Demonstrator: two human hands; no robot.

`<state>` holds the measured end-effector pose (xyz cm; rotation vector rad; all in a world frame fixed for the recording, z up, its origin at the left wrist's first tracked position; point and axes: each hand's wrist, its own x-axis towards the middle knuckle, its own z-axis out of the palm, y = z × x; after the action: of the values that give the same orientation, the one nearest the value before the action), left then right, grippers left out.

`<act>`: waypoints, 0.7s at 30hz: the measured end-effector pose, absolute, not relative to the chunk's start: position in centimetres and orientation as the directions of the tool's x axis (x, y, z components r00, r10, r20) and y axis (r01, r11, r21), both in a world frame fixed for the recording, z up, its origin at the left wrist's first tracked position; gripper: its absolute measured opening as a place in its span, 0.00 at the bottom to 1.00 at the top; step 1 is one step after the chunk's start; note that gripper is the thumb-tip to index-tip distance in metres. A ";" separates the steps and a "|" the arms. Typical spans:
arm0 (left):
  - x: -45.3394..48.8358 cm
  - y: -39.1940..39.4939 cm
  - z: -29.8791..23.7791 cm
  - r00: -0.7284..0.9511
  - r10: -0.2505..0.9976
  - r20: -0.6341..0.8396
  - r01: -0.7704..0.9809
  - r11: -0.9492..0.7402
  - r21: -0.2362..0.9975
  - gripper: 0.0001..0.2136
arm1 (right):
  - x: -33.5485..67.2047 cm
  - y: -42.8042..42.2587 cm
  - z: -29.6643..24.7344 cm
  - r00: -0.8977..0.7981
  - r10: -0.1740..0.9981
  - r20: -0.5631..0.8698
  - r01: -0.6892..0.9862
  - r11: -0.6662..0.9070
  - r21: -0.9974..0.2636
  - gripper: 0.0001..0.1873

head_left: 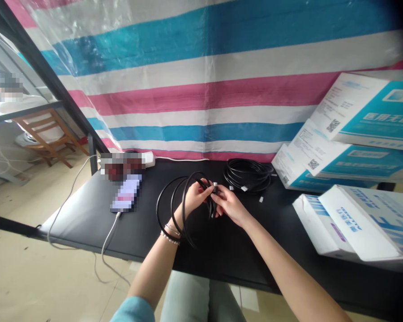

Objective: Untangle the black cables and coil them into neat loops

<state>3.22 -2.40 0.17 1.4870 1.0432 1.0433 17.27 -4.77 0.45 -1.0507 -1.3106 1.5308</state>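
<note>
Loops of a black cable [158, 201] hang around my left wrist, above the dark table. My left hand [196, 197] is closed on the bunched cable, thumb pointing right. Close against it, my right hand [230, 205] pinches at the same bundle, where a small white piece [215, 184] sticks up between the fingertips. Whether that piece is a connector or a tag I cannot tell. Behind my right hand lies a second coil of black cable [248, 172], with small white ends [244, 188] beside it.
On the right stand stacked blue-and-white boxes [362, 156], with more white boxes [359, 219] in front. A phone [127, 192] with a white charging cable [110, 230] lies on the left of the black table [83, 210]. A striped plastic sheet [188, 103] hangs behind. A person sits far left.
</note>
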 end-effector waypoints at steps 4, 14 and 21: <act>3.2 -2.6 0.4 0.323 0.942 0.095 0.080 -0.127 0.989 0.20 | 17.4 -4.9 0.7 -0.280 0.959 -0.046 -0.038 -0.059 -0.998 0.22; 3.5 -3.2 0.7 0.458 0.887 0.053 -0.083 -0.016 0.996 0.23 | 17.9 -4.0 -0.4 -0.127 0.960 0.250 0.291 0.277 -0.915 0.18; 3.9 -3.4 0.9 0.493 0.863 0.110 -0.098 -0.071 0.993 0.25 | 18.0 -3.8 -1.0 -0.143 0.951 0.275 0.305 0.307 -0.901 0.19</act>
<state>3.85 -3.39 0.88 1.4222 0.7185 0.9162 17.99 -3.82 -1.00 -1.1595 -1.6476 0.8737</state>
